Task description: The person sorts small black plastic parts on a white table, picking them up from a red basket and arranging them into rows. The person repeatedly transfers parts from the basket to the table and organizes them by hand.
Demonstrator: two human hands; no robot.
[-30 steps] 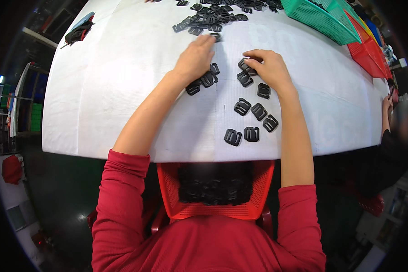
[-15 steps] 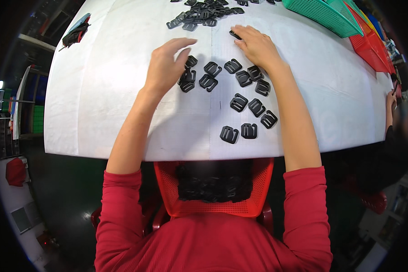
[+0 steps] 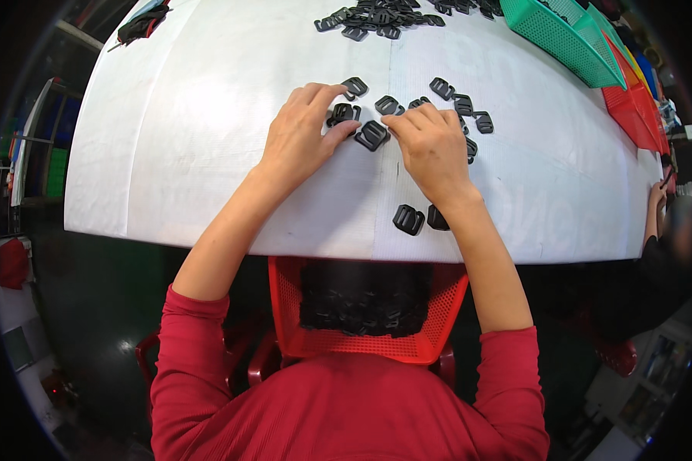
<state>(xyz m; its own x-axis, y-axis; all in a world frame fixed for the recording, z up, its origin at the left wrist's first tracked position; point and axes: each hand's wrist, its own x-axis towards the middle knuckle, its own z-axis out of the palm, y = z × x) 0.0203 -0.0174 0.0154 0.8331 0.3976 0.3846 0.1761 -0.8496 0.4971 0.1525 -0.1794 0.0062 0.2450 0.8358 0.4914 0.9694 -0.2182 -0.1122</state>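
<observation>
Here, my left hand [image 3: 304,131] and right hand [image 3: 432,146] both pinch small black plastic buckle [image 3: 372,135] between fingertips; looks light, rigid, slick; I'd grip flat edges.

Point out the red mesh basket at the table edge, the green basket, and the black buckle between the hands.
Red plastic mesh basket [image 3: 438,303]: head view, its right wall.
Green plastic mesh basket [image 3: 561,34]: head view, its side wall.
Black plastic buckle [image 3: 372,135]: head view, its middle, between the hands.
</observation>
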